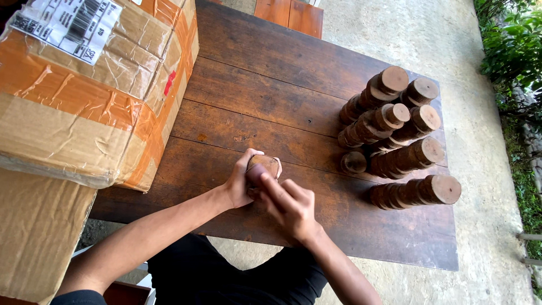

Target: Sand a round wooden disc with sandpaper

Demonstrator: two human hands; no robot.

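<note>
My left hand (240, 182) grips a small stack of round wooden discs (263, 165) standing near the front middle of a dark wooden table (254, 96). My right hand (291, 206) is closed against the same stack from the near side, its fingers pressed on the discs. To the right stand several tall stacks of the same wooden discs (395, 135), grouped close together, with one short stack (354, 162) at their left edge.
A large taped cardboard box (84, 85) sits on the table's left end, with another cardboard sheet (34, 231) below it. Beyond the table lie a wooden bench (291, 14), concrete ground and green plants (514, 51) at the right.
</note>
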